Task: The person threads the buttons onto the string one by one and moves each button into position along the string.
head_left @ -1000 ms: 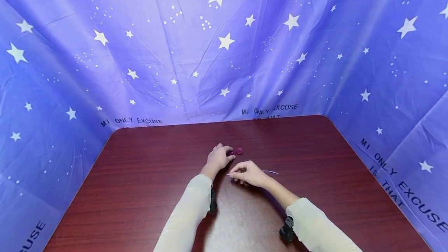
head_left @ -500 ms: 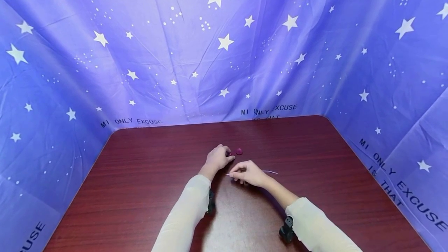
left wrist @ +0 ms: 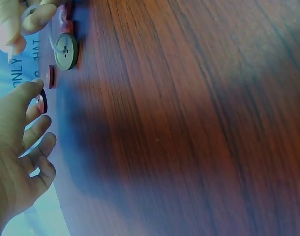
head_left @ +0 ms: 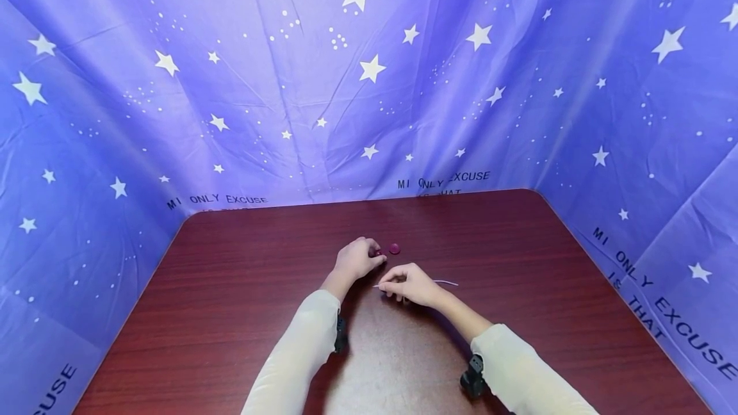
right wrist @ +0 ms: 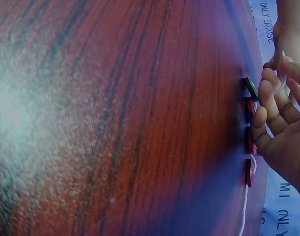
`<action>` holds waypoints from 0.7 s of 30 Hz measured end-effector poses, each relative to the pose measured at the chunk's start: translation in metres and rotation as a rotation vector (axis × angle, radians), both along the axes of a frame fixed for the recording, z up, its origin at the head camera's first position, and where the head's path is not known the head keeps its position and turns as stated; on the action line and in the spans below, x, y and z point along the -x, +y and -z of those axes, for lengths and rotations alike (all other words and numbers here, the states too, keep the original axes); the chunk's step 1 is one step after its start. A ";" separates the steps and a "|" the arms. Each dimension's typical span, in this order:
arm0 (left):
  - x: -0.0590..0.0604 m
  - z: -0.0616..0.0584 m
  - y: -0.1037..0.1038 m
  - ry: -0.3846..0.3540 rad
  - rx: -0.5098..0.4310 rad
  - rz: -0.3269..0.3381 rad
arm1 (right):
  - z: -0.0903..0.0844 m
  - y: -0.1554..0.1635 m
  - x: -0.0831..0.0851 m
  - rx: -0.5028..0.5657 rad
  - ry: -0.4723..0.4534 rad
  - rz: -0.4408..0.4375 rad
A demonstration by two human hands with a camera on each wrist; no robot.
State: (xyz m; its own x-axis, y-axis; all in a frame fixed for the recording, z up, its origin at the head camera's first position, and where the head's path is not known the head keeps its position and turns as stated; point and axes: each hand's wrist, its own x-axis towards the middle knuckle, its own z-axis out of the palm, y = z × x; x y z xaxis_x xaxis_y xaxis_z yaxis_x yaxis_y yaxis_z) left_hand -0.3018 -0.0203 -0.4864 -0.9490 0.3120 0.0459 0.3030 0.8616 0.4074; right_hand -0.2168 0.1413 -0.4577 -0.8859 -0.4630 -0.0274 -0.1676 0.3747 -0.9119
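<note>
Two hands, one dark wooden surface, one starred backdrop; your catalogue, largest item first.
Backdrop: blue-violet cloth (head_left: 369, 82) with white stars and printed lettering, hung behind and to both sides of you.
Surface: dark red-brown wood grain (head_left: 230, 312), rounded far corners, carrying everything below.
Sleeves: pale cream (head_left: 300, 351), both your forearms reaching to mid-surface.
Left hand: your left hand (head_left: 356, 259) has its fingers curled, thumb and forefinger pinching a small dark red button (left wrist: 41, 103) just above the wood.
Right hand: your right hand (head_left: 410, 283) sits just beside the left, not touching it, fingers curled and pinching a thin white thread (head_left: 446, 282) that trails off to the right along the surface.
Loose buttons: a magenta button (head_left: 394, 248) lies flat just beyond your left fingertips; your right wrist view shows a short row of red buttons (right wrist: 250, 142) under your right fingers, with a green button (left wrist: 66, 51) at its end.
</note>
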 end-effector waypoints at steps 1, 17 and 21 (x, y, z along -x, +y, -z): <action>0.000 0.000 -0.001 -0.003 -0.005 0.000 | 0.000 0.000 0.000 -0.002 -0.001 0.002; -0.007 -0.008 -0.016 -0.012 -0.087 -0.013 | 0.033 0.003 0.019 0.019 -0.012 0.055; -0.009 -0.011 -0.020 -0.017 -0.093 -0.017 | 0.034 0.004 0.020 0.021 -0.010 0.054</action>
State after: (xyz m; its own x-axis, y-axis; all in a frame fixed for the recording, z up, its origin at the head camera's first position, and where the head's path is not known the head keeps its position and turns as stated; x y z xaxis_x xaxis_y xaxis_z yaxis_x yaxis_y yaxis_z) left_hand -0.2927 -0.0402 -0.4757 -0.9549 0.2914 0.0573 0.2812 0.8248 0.4906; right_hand -0.2367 0.1449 -0.4913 -0.9093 -0.4153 -0.0267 -0.1389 0.3633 -0.9213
